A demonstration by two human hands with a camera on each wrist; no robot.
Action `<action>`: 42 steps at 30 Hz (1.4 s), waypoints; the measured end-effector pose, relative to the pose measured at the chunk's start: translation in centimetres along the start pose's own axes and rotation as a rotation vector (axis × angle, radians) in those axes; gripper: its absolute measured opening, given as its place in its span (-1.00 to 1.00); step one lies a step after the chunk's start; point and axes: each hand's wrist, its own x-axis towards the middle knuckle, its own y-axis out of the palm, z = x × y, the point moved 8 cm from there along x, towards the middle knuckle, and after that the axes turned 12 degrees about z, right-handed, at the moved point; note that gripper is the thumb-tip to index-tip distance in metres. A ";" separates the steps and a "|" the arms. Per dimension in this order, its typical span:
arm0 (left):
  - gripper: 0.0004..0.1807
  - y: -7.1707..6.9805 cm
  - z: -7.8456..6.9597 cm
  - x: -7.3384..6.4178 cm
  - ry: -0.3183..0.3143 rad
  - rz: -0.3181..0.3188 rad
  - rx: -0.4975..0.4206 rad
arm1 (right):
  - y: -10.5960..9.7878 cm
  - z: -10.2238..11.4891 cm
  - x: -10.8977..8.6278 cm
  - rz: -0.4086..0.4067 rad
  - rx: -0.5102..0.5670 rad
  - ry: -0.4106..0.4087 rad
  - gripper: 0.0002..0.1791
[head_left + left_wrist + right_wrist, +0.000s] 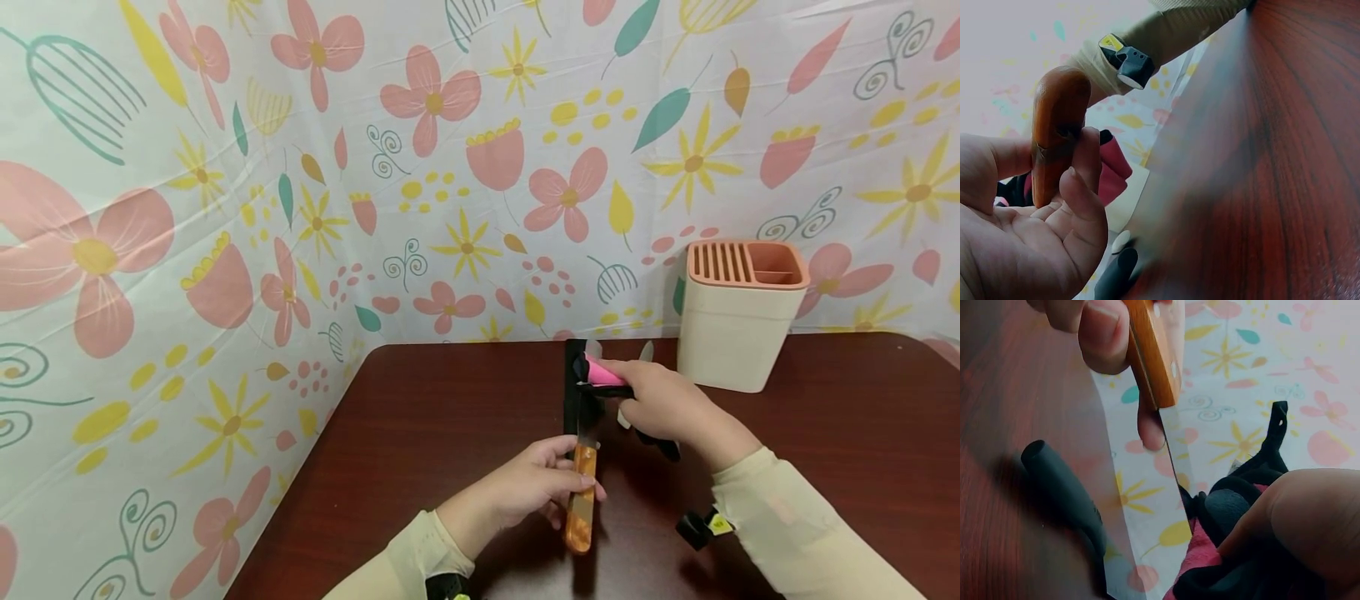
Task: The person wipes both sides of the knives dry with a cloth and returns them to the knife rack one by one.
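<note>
My left hand (pixel 536 479) grips a knife by its orange-brown wooden handle (pixel 579 533), blade pointing away from me. In the right wrist view the thin steel blade (pixel 1175 456) runs from the handle down to a pink and black cloth (pixel 1200 553). My right hand (pixel 667 404) holds this cloth bunched around the blade's far part, hiding the tip. Below the right hand lies a black-handled knife (pixel 1063 487) on the table. A white handle (pixel 624 417) shows beside it, mostly covered by the hand.
A cream knife holder (pixel 735 337) with a slotted pink top stands at the back right of the dark wood table (pixel 442 408). A flat black strip (pixel 572 417) lies beyond the left hand. Behind the table hangs a flowered sheet (pixel 502 275).
</note>
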 end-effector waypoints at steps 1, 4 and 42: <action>-0.65 -0.1 0.0 0.0 0.000 -0.003 0.002 | 0.1 0.1 0.0 0.008 -0.001 -0.005 -0.25; -0.68 -0.3 0.0 0.0 0.000 -0.010 0.003 | 0.2 0.6 -0.1 0.024 -0.001 -0.029 -0.24; -0.59 -2.5 -0.4 -0.3 0.061 -0.136 -0.054 | 0.6 5.6 -2.3 0.095 -0.050 -0.243 -0.21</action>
